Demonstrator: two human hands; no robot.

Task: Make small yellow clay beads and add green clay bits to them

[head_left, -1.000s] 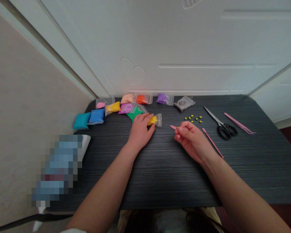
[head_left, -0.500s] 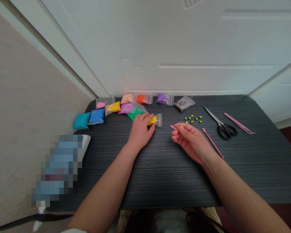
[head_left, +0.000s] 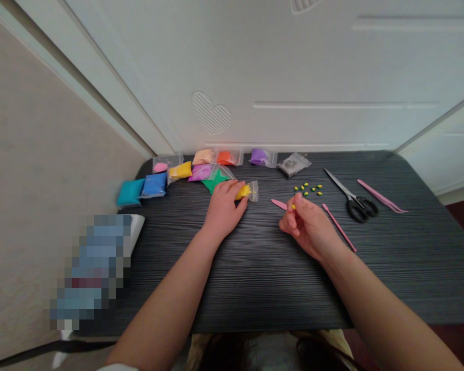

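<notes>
right hand point(head_left: 307, 224) curled tighter, pinching yellow bit point(head_left: 293, 207), left hand point(head_left: 223, 210) flat

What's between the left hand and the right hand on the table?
Head view: bare table between left hand and right hand, except the pink tool's tip by the right fingers.

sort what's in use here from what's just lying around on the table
In use: left hand resting on the yellow clay bag; right hand pinching a tiny yellow clay bit; pink flat tool.

Lying about: black scissors, pink tweezers, purple clay bag.
</notes>
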